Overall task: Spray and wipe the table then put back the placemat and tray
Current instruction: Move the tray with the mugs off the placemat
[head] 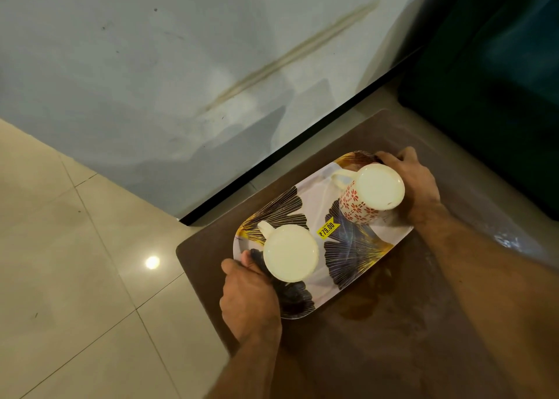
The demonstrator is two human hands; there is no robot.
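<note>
- The left hand (249, 301) is being kept curled narrow around the tray (314, 217) at its 7 o'clock end, thumb lying on the rim.
- The right hand (416, 186) is being kept closed over the tray's 1 o'clock end, fingers hooked over the far rim.
- The tray, patterned with dark and gold leaves and bearing a yellow price sticker (329, 231), is being held over the brown table (408, 323); whether it is touching the surface cannot be told.
- Two mugs are being carried on the tray: a plain cream mug (289, 252) towards 7 o'clock and a red-flowered mug (373, 194) towards 1 o'clock, just beside the right hand.
- What each mug contains cannot be told; only pale interiors are being shown.
- Wet-looking patches are being seen on the table at 5 o'clock of the tray.
</note>
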